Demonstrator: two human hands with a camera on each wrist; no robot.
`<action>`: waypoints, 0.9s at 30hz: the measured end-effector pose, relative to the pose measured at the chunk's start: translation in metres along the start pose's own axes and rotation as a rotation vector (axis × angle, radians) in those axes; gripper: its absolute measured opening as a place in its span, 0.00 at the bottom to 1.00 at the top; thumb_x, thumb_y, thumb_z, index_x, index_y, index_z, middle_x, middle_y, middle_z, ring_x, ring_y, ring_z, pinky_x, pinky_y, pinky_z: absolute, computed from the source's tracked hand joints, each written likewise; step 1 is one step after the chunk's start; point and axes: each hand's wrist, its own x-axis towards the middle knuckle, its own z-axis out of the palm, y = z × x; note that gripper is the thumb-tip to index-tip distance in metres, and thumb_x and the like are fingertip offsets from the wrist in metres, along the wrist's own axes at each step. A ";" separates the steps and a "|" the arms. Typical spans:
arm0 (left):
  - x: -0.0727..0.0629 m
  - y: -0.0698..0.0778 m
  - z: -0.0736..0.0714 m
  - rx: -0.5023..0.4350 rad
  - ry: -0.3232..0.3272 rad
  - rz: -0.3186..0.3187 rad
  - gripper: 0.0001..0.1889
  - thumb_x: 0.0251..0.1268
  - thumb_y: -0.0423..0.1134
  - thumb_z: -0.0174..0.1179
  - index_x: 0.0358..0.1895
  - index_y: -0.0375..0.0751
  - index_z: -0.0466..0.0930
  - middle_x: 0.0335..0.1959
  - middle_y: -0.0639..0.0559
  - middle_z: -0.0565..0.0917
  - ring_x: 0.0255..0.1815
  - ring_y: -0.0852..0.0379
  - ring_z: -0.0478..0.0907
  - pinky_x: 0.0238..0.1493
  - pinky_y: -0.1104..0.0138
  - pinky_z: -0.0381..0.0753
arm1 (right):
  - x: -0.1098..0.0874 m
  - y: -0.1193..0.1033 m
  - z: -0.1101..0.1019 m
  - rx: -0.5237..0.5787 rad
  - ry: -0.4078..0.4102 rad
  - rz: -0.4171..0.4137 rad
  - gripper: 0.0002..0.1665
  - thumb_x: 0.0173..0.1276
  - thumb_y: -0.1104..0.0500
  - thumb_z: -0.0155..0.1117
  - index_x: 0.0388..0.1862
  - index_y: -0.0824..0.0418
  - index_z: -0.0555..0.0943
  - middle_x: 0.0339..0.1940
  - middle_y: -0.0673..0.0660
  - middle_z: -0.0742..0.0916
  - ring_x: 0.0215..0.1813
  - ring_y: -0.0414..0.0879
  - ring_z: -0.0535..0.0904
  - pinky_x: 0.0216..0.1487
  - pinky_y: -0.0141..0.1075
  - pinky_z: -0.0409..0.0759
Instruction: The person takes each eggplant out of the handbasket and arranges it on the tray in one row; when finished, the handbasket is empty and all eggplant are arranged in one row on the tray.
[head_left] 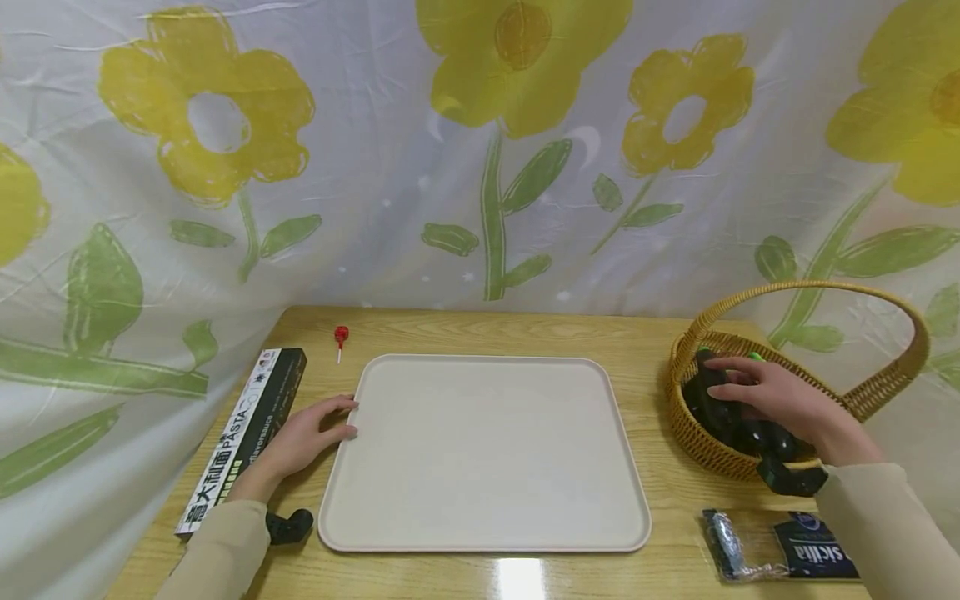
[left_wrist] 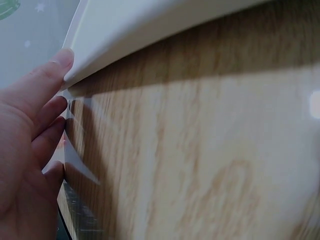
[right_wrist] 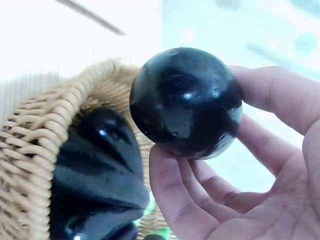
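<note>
My right hand (head_left: pixel 780 400) holds a dark, glossy eggplant (head_left: pixel 708 385) at the wicker basket (head_left: pixel 686 429). Seen from the right wrist, the fingers and thumb curl round the rounded end of this eggplant (right_wrist: pixel 185 102), and several more eggplants (right_wrist: pixel 95 175) lie in the basket. Bits of green show at their far ends. On the other side, my left hand (head_left: pixel 303 437) touches the left rim of a pale rectangular tray (head_left: pixel 487 537). Its thumb (left_wrist: pixel 62 59) meets the tray's edge in the left wrist view, with the other fingers loosely bent near the table.
A pasta box (head_left: pixel 243 437) lies left of the tray, beside my left forearm. Behind it is a red lollipop (head_left: pixel 341 335). A dark-labelled packet (head_left: pixel 780 546) lies in front of the basket, partly under my right sleeve. The basket's tall handle (head_left: pixel 817 287) arches over it. A flowered cloth hangs behind the table.
</note>
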 end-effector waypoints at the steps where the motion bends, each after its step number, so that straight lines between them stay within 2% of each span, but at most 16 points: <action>1: 0.000 0.000 0.000 0.003 -0.002 -0.003 0.24 0.65 0.49 0.64 0.61 0.42 0.77 0.68 0.38 0.72 0.69 0.34 0.64 0.68 0.40 0.61 | -0.005 -0.003 0.001 -0.032 0.015 -0.015 0.40 0.73 0.45 0.59 0.74 0.65 0.62 0.68 0.79 0.65 0.65 0.71 0.66 0.48 0.46 0.83; 3: -0.001 0.000 -0.001 0.010 -0.005 -0.008 0.24 0.65 0.50 0.64 0.61 0.43 0.77 0.68 0.38 0.72 0.69 0.34 0.63 0.68 0.39 0.61 | -0.014 -0.008 0.004 -0.067 0.032 -0.029 0.38 0.72 0.46 0.60 0.73 0.64 0.64 0.65 0.76 0.69 0.60 0.66 0.70 0.43 0.39 0.82; 5: -0.001 0.001 -0.001 0.013 -0.007 -0.011 0.24 0.65 0.50 0.64 0.61 0.43 0.76 0.68 0.37 0.71 0.69 0.33 0.63 0.68 0.39 0.61 | -0.023 -0.012 0.006 -0.067 0.027 -0.032 0.37 0.72 0.46 0.60 0.73 0.63 0.65 0.63 0.73 0.71 0.59 0.62 0.72 0.42 0.38 0.81; 13: 0.000 0.002 0.000 0.013 -0.014 -0.020 0.24 0.65 0.49 0.64 0.61 0.44 0.76 0.67 0.38 0.72 0.69 0.34 0.64 0.68 0.40 0.62 | -0.056 -0.022 0.021 -0.037 -0.072 -0.058 0.34 0.73 0.51 0.59 0.73 0.62 0.65 0.66 0.78 0.68 0.62 0.69 0.72 0.42 0.39 0.82; 17: -0.001 0.002 -0.001 0.006 -0.019 -0.016 0.23 0.65 0.48 0.64 0.61 0.44 0.76 0.67 0.38 0.73 0.69 0.34 0.65 0.68 0.39 0.62 | -0.066 -0.030 0.030 -0.055 -0.119 -0.092 0.32 0.72 0.52 0.61 0.71 0.58 0.67 0.67 0.71 0.70 0.58 0.62 0.75 0.40 0.35 0.80; 22: 0.000 0.002 -0.001 0.005 -0.017 -0.015 0.23 0.65 0.48 0.64 0.60 0.44 0.76 0.66 0.38 0.73 0.69 0.34 0.65 0.68 0.39 0.61 | -0.070 -0.048 0.047 -0.092 -0.111 -0.173 0.29 0.70 0.50 0.64 0.68 0.50 0.71 0.63 0.60 0.74 0.52 0.47 0.74 0.39 0.31 0.77; 25: 0.000 0.002 -0.002 0.011 -0.017 -0.016 0.23 0.65 0.48 0.64 0.61 0.45 0.76 0.66 0.38 0.73 0.69 0.34 0.65 0.68 0.39 0.62 | -0.065 -0.063 0.061 -0.082 -0.094 -0.218 0.28 0.69 0.49 0.65 0.66 0.48 0.72 0.62 0.58 0.75 0.51 0.48 0.73 0.42 0.37 0.77; 27: 0.001 0.001 -0.002 0.013 -0.018 -0.017 0.23 0.65 0.49 0.64 0.61 0.45 0.76 0.67 0.38 0.73 0.69 0.34 0.64 0.68 0.39 0.61 | -0.058 -0.074 0.072 -0.058 -0.099 -0.236 0.29 0.68 0.49 0.66 0.66 0.47 0.73 0.64 0.59 0.74 0.55 0.52 0.74 0.45 0.42 0.78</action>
